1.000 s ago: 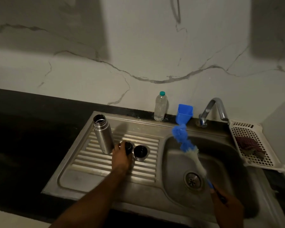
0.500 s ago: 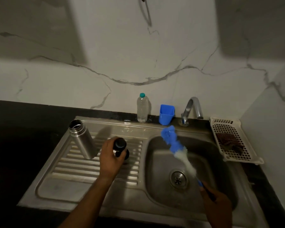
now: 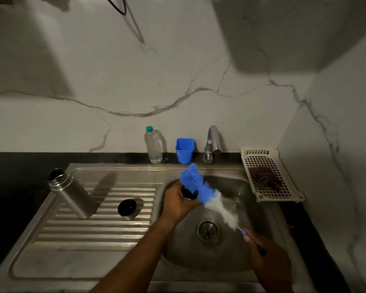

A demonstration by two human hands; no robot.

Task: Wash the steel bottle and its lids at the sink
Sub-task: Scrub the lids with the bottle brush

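The left hand [image 3: 179, 203] is now holding the small black lid [image 3: 187, 193] over the sink basin [image 3: 237, 256], fingers curled round it, having carried it across from the ribbed draining surface [image 3: 89, 229] where it was being picked up a moment ago. The right hand [image 3: 268, 259] is closed round the handle of the bottle brush [image 3: 207, 194], whose blue bristles are pressing against the lid's top. That shift suggests scrubbing of the first lid is beginning, while the rest of the washing is waiting.

Out on the draining surface, the second lid [image 3: 127, 208] is sitting apart from the steel bottle [image 3: 72, 193], which is standing uncapped; its mouth is dark, so I cannot tell whether anything is inside. The basin is looking empty apart from its drain, and no water seems to be running from the tap [image 3: 212, 142], though the dim light makes that uncertain. Behind, a plastic bottle [image 3: 153, 146] with clear contents is standing beside a blue cup [image 3: 184, 150], and a white basket [image 3: 283, 193] is holding a dark scrubbing cloth [image 3: 264, 176].
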